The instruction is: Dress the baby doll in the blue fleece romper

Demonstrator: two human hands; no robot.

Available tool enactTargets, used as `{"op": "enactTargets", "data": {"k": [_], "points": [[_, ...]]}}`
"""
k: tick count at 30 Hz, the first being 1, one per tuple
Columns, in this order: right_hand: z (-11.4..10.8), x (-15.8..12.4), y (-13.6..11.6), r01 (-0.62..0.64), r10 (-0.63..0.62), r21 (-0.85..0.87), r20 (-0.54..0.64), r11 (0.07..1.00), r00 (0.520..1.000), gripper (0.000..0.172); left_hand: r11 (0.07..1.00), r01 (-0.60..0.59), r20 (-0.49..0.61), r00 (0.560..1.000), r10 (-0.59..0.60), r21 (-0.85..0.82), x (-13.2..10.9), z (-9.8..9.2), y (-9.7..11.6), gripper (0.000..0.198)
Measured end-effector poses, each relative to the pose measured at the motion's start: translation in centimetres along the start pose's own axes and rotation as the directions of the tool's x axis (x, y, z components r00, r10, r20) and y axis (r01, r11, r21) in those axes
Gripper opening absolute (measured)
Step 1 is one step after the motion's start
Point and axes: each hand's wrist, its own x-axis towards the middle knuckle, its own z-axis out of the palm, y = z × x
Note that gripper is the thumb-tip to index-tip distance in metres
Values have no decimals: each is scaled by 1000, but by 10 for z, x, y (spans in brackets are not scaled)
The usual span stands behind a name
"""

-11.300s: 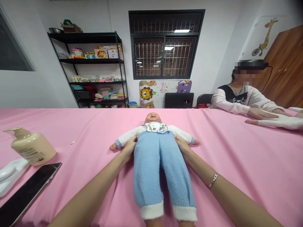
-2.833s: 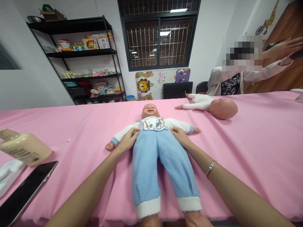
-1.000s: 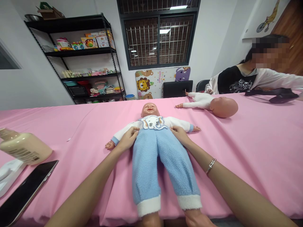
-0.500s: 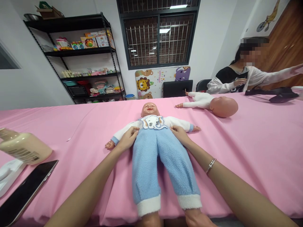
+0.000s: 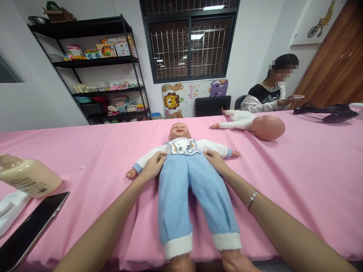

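Lying face-up on the pink table (image 5: 297, 170), feet toward the near edge: baby doll (image 5: 184, 177). At either flank, left hand (image 5: 152, 167) and right hand (image 5: 217, 161), each grip curled, pinching the blue fleece waistband. Probably light, soft-bodied, floppy, hard-headed; fleece stretchy, not slippery. Best held around the torso, under the arms.
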Motion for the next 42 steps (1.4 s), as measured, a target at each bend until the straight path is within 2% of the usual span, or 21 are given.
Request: {"op": "enactTargets", "data": {"k": [7,16,30,42], "points": [[-1,-1,-3,8,-8,11,6,1000,1000,25,1000,3,-4,1000,-3,-11,0,1,1,34],[-4,1,-2,-33,31,22,55,999,998,42,1000,-7,-3,1000,7,-6,0,1,0,30],[-5,1,-3,-40,38,25,61,999,997,42,1000,8,17,1000,-7,-27,-1,0,5,34],[-4,1,-2,-19,18,16,54,1000,998,38,1000,-27,3,1000,27,12,1,0,0,34]]}}
